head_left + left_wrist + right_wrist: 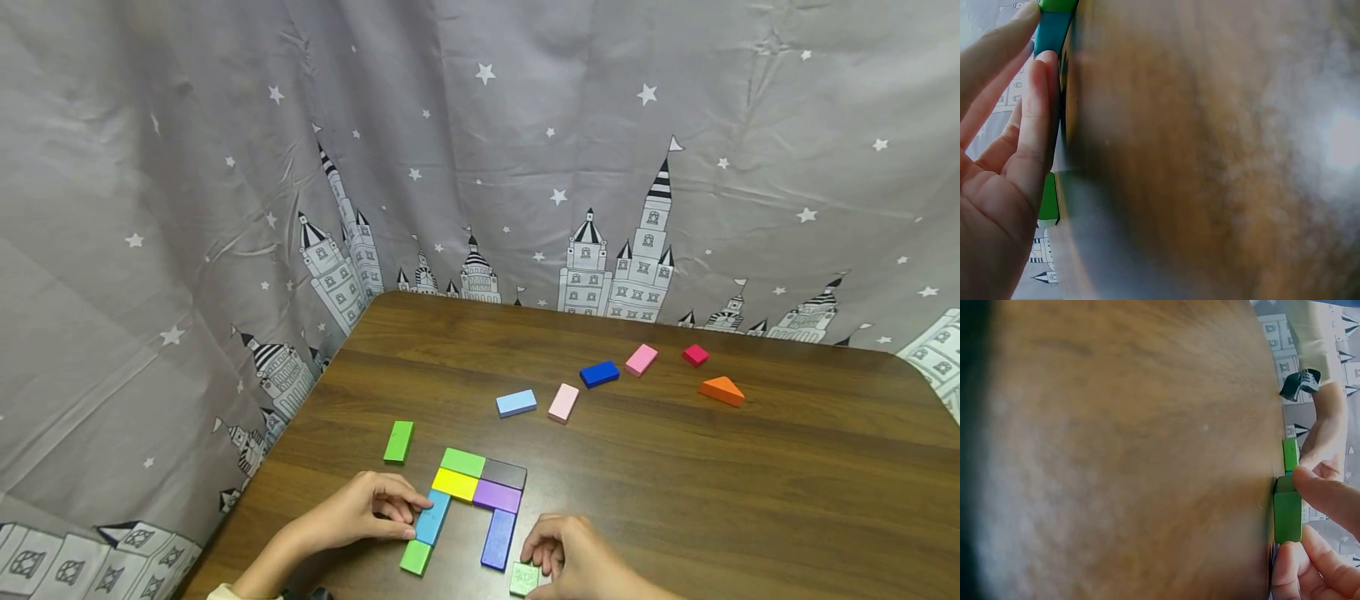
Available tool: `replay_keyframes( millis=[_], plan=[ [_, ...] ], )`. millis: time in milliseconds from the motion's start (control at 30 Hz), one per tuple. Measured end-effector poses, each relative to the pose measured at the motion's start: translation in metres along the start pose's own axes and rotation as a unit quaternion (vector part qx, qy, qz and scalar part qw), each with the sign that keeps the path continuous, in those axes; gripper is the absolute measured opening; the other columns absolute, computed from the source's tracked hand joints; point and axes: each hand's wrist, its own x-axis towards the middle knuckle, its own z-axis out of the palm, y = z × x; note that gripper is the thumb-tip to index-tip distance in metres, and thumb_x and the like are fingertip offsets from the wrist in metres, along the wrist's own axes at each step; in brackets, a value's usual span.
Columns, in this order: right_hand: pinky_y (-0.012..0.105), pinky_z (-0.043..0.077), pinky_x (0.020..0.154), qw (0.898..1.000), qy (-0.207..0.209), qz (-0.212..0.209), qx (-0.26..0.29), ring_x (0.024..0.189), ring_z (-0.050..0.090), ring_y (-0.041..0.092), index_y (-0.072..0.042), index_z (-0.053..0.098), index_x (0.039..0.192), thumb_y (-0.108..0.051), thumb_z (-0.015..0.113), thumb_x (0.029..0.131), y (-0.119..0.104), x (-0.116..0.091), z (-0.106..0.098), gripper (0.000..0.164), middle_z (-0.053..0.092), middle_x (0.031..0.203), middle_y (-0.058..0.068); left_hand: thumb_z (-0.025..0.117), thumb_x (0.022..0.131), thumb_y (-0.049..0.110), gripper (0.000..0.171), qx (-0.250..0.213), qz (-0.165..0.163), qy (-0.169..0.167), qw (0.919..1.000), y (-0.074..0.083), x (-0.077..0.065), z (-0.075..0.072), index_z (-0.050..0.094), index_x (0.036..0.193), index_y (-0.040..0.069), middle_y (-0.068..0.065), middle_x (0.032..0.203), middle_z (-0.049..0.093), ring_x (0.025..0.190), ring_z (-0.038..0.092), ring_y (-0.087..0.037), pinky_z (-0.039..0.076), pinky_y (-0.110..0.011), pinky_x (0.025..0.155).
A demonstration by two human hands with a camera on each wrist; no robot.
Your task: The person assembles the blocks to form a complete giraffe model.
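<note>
Flat wooden blocks form an angular arch shape on the table. My left hand (367, 512) lies along its left side, thumb and index fingertips touching the edge of a light blue block (433, 518). A small green block (416, 557) adjoins that block's near end. Yellow (455, 484), green (462, 462), dark grey (504, 474) and purple (497, 497) blocks make up the top. A blue-violet block (498, 539) runs down the right side. Just below it, my right hand (573, 558) pinches a pale green square block (1288, 512) with a faint pattern on top.
Left of the arch lies a green block (399, 442). Farther back are light blue (517, 403), pale pink (563, 403), dark blue (599, 374), pink (641, 360) and red (695, 355) blocks, plus an orange triangle (722, 391). A grey castle-print curtain (480, 167) borders the wooden table (787, 483).
</note>
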Motion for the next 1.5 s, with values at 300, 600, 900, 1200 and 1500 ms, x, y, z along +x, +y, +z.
replay_keyframes(
  millis=[300,600,900,1200,1500],
  plan=[
    [0.016,0.047,0.050,1.000,-0.026,0.014,-0.009,0.063,0.049,-0.006,-0.006,0.070,0.085,-0.005,0.092,0.068,-0.002,0.000,0.002,0.028,0.056,0.072,-0.008,0.077,0.087,0.006,0.032,-0.010,-0.003,0.001,1.0000,-0.001,0.000,0.000,0.069,0.115,-0.009,-0.015,0.102,0.070,0.083,0.068,-0.015,0.060,-0.034,0.073],
    [0.014,0.046,0.052,0.999,-0.030,0.027,-0.009,0.065,0.047,-0.007,-0.007,0.070,0.082,-0.007,0.092,0.067,-0.005,0.004,0.009,0.026,0.052,0.073,-0.015,0.077,0.087,0.007,0.032,-0.016,-0.008,0.001,0.9998,-0.002,0.001,0.000,0.069,0.115,-0.009,-0.015,0.101,0.070,0.084,0.068,-0.012,0.060,-0.034,0.073],
    [0.014,0.045,0.051,0.999,-0.039,0.038,0.000,0.063,0.045,-0.008,-0.007,0.070,0.082,-0.012,0.093,0.068,-0.009,0.007,0.016,0.028,0.050,0.073,-0.016,0.077,0.087,0.007,0.033,-0.023,-0.012,0.001,0.9997,-0.004,0.000,0.000,0.069,0.115,-0.009,-0.015,0.102,0.070,0.085,0.068,-0.016,0.060,-0.035,0.075],
    [0.013,0.045,0.051,0.999,-0.020,-0.005,-0.042,0.062,0.044,-0.009,-0.008,0.069,0.081,-0.003,0.093,0.064,-0.008,0.010,0.022,0.029,0.053,0.069,-0.011,0.077,0.087,0.007,0.033,-0.025,-0.013,0.000,0.9996,-0.004,0.000,0.000,0.069,0.115,-0.010,-0.015,0.102,0.069,0.085,0.069,-0.016,0.060,-0.035,0.075],
    [0.013,0.047,0.049,0.999,-0.011,0.003,-0.031,0.058,0.049,-0.008,-0.005,0.067,0.078,0.002,0.092,0.063,-0.010,0.012,0.030,0.030,0.060,0.062,-0.005,0.077,0.087,0.008,0.034,-0.028,-0.015,-0.001,0.9995,-0.004,0.000,-0.001,0.069,0.115,-0.010,-0.017,0.102,0.069,0.085,0.069,-0.017,0.060,-0.035,0.075]
  ],
)
